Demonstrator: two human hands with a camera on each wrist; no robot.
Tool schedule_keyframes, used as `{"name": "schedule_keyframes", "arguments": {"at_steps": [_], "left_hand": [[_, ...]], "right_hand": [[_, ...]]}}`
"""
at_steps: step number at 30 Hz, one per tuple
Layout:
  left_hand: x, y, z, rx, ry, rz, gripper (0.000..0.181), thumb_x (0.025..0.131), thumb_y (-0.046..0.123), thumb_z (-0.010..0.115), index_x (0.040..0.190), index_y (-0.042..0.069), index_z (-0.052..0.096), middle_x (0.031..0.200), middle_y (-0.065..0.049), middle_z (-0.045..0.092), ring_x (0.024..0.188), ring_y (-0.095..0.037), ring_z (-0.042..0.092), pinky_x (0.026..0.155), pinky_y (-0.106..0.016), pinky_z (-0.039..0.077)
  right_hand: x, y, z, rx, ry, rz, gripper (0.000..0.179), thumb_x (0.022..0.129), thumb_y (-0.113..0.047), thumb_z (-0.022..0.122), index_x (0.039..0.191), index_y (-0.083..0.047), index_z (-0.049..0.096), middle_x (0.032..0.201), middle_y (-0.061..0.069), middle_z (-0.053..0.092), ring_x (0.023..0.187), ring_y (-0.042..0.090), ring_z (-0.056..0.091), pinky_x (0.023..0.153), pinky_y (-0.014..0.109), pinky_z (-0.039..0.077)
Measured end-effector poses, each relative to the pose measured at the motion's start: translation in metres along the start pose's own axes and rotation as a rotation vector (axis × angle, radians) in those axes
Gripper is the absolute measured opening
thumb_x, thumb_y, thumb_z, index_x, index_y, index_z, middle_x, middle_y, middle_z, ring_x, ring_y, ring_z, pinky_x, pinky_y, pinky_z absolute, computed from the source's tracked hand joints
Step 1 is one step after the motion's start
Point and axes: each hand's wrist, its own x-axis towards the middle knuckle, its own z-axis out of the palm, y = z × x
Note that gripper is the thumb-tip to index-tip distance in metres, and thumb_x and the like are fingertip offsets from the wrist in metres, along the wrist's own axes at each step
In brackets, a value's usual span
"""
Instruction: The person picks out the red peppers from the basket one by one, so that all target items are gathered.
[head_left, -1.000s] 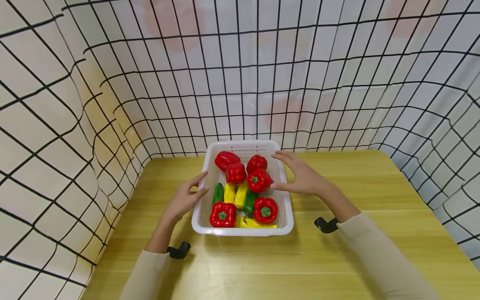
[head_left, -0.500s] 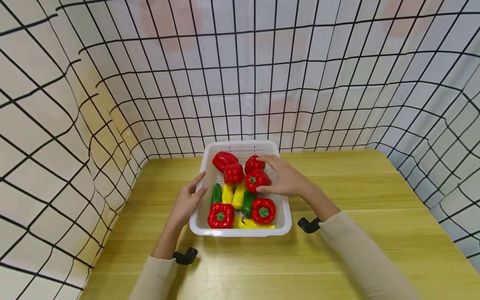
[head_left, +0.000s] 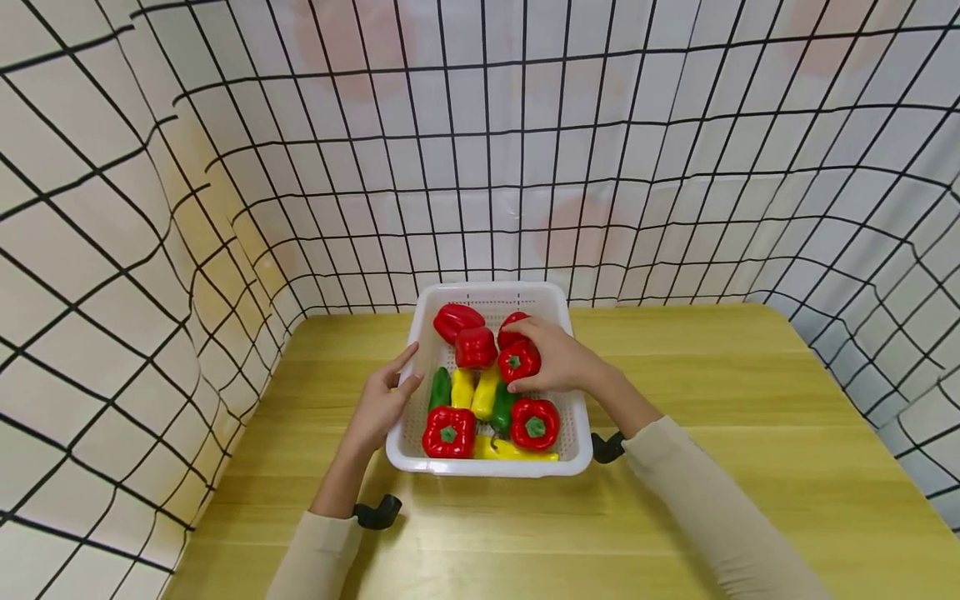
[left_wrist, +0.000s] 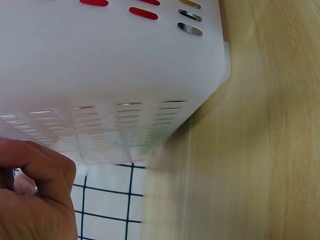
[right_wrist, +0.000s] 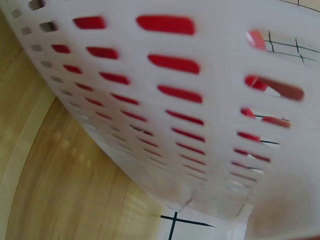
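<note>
A white plastic basket [head_left: 486,468] holds several red bell peppers, with yellow and green peppers among them. My right hand [head_left: 558,357] reaches over the basket's right rim. Its thumb and fingers close round a red bell pepper [head_left: 519,362], thumb on the near side. Behind that, the fingers partly cover another red bell pepper [head_left: 512,332]. My left hand [head_left: 377,408] holds the basket's left rim, thumb over the edge. Bent fingers of the left hand [left_wrist: 40,185] show beside the slotted wall [left_wrist: 115,75] in the left wrist view. From the right wrist, red shows through the slots of the basket wall [right_wrist: 215,50].
The basket stands on a wooden table [head_left: 675,500] near its far edge. White sheeting with a black grid [head_left: 480,167] rises behind and at both sides. Inside the basket lie two red bell peppers in front [head_left: 449,433] and a yellow pepper [head_left: 517,452].
My right hand has moved left from beside the basket's right rim to over the peppers, and its fingers have closed round a red bell pepper. The left hand stays at the left rim.
</note>
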Motion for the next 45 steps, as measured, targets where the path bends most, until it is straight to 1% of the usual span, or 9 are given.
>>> {"name": "schedule_keyframes", "arguments": {"at_steps": [7,17,23,28,31,34,38,42,45], "left_hand": [[-0.003,-0.001,0.001,-0.005,-0.012,0.0,0.056,0.105,0.028,0.061,0.158,0.028,0.044,0.123,-0.032,0.065,0.102,-0.038,0.071,0.079,-0.049,0.065],[-0.004,-0.004,0.0,-0.015,0.01,-0.025,0.055,0.105,0.026,0.061,0.157,0.033,0.044,0.125,-0.029,0.066,0.102,-0.036,0.071,0.079,-0.048,0.065],[-0.003,-0.005,0.0,-0.044,0.01,-0.03,0.056,0.105,0.025,0.061,0.157,0.032,0.044,0.129,-0.03,0.064,0.106,-0.039,0.071,0.081,-0.049,0.064],[-0.003,-0.004,0.0,-0.118,-0.006,-0.073,0.057,0.105,0.024,0.06,0.158,0.033,0.042,0.141,-0.028,0.058,0.114,-0.039,0.067,0.088,-0.051,0.063],[-0.002,-0.002,0.0,-0.162,-0.02,-0.106,0.056,0.106,0.025,0.059,0.158,0.037,0.042,0.147,-0.024,0.054,0.118,-0.039,0.065,0.092,-0.054,0.061],[-0.002,0.001,0.002,-0.167,-0.033,-0.107,0.054,0.107,0.027,0.055,0.158,0.04,0.041,0.153,-0.019,0.05,0.124,-0.04,0.061,0.096,-0.058,0.058],[-0.001,0.001,0.004,-0.094,-0.002,-0.067,0.05,0.109,0.03,0.052,0.157,0.04,0.042,0.151,-0.019,0.053,0.122,-0.039,0.063,0.095,-0.058,0.058],[-0.002,0.0,0.007,-0.013,0.055,-0.037,0.049,0.108,0.031,0.054,0.155,0.04,0.046,0.137,-0.024,0.063,0.107,-0.035,0.069,0.085,-0.05,0.064],[-0.003,0.001,0.008,0.001,0.071,-0.036,0.049,0.107,0.031,0.057,0.153,0.041,0.047,0.13,-0.024,0.067,0.1,-0.032,0.07,0.081,-0.046,0.065]], "right_hand": [[0.001,-0.001,0.005,-0.036,-0.052,0.008,0.088,0.072,-0.036,0.093,0.147,-0.011,0.054,0.149,0.01,0.053,0.132,0.031,0.053,0.102,0.054,0.056],[0.003,0.001,0.011,-0.137,-0.074,0.044,0.082,0.072,-0.035,0.093,0.142,-0.01,0.059,0.141,0.008,0.062,0.127,0.029,0.059,0.099,0.051,0.058],[0.002,0.001,0.012,-0.093,-0.053,0.052,0.085,0.071,-0.035,0.094,0.143,-0.01,0.057,0.139,0.006,0.063,0.125,0.027,0.06,0.1,0.05,0.058],[0.0,0.001,0.011,-0.025,-0.015,0.046,0.079,0.071,-0.037,0.093,0.138,-0.012,0.059,0.137,0.007,0.062,0.122,0.027,0.059,0.094,0.048,0.061],[-0.001,0.001,0.009,-0.001,0.004,0.021,0.078,0.071,-0.037,0.092,0.138,-0.012,0.06,0.139,0.007,0.061,0.124,0.028,0.058,0.094,0.048,0.061],[-0.003,0.002,0.007,0.032,0.026,0.013,0.08,0.071,-0.036,0.092,0.138,-0.01,0.058,0.135,0.006,0.063,0.121,0.026,0.06,0.093,0.047,0.062],[-0.004,0.003,0.006,0.076,0.054,0.009,0.079,0.071,-0.034,0.093,0.136,-0.008,0.057,0.129,0.005,0.065,0.116,0.025,0.063,0.091,0.046,0.063],[-0.006,0.005,0.006,0.114,0.073,0.012,0.076,0.072,-0.033,0.092,0.136,-0.01,0.058,0.132,0.005,0.064,0.119,0.027,0.063,0.092,0.047,0.062],[-0.007,0.005,0.007,0.149,0.089,0.023,0.076,0.073,-0.034,0.092,0.138,-0.013,0.059,0.136,0.005,0.062,0.123,0.029,0.062,0.093,0.049,0.062]]}}
